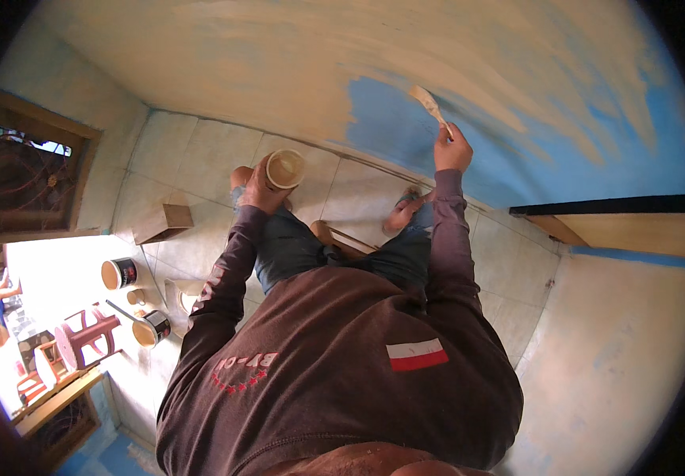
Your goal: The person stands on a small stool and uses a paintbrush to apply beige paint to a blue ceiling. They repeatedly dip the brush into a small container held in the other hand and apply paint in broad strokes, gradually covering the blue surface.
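The right hand (455, 149) is gripping one brush (425, 101) near the wall (378, 107), right of top centre; the left hand (258, 190) is clasping one tub (298, 164) by its side, upper centre. Two buckets (126, 273) (160, 322) are sitting lower left, one box (152, 225) above them.

Strong light enters through a white, overexposed opening at left (49, 262), washing out the nearby pale tiled floor (509, 250). The beige-and-blue painted wall (279, 63) is dimmer, softly shadowed beside the bare right hand (453, 148). Fisheye distortion curves straight edges; black vignetting swallows the corners.
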Demonstrator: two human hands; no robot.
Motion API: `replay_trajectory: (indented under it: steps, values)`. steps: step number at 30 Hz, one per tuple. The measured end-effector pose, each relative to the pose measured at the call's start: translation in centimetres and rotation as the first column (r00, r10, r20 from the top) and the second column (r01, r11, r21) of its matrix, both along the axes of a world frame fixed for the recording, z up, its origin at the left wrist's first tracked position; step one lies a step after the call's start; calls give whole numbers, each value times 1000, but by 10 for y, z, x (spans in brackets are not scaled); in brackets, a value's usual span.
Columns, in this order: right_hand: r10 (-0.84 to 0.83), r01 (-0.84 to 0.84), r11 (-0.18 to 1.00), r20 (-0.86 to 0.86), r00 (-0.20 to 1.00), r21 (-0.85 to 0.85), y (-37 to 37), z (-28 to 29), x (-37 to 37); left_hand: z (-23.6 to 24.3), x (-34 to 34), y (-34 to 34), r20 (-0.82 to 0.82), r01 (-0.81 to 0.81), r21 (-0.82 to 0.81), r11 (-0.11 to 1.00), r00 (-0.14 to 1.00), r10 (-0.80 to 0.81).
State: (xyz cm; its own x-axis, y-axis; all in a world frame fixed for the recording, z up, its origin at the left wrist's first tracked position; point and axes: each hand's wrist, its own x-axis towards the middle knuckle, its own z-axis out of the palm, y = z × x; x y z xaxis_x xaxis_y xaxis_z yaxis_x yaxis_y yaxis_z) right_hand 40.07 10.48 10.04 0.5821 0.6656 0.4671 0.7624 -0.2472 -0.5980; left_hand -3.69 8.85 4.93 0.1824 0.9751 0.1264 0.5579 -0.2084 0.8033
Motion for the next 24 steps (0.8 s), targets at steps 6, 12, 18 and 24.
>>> replay_trajectory:
  steps: [6,12,18,24]
  values:
    - [-185,185,983,58,981,8,-36,-10,-5,4,0,2,-83,-11,40,999,996,15]
    - [123,-110,989,-136,983,98,-67,-43,-53,4,0,0,-62,4,38,999,998,-2]
    - [537,-604,790,-357,765,-104,-82,21,-117,8,0,-3,-82,27,31,999,996,-24]
    - [757,-767,569,-176,630,-296,-67,47,-175,11,0,-4,-106,115,21,993,988,-112]
